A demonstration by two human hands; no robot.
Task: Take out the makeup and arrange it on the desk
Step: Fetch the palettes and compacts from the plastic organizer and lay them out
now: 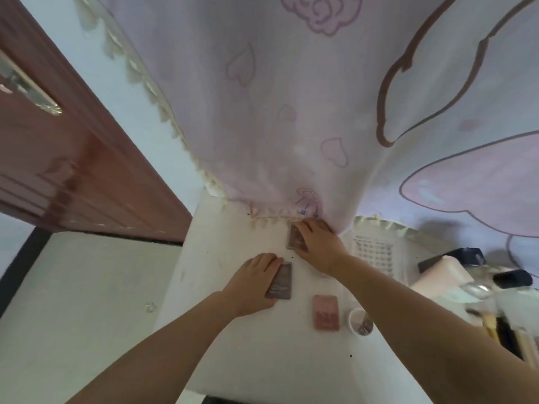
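On the white desk [233, 330] my left hand [253, 284] rests with its fingers over the left edge of a flat mauve-grey palette [281, 282]. Farther back, my right hand [316, 243] covers a second greyish palette [293, 237] near the curtain hem, fingers laid over it; most of that palette is hidden. A pink rectangular palette [326, 312] lies flat to the right, and a small round white jar [361, 321] stands beside it under my right forearm.
A pale curtain with pink prints [291, 112] hangs down to the desk's back edge. At the right are a white perforated basket [374, 252], a pink box [443, 275], dark items and brushes [501, 325]. A brown door [73, 158] stands at the left.
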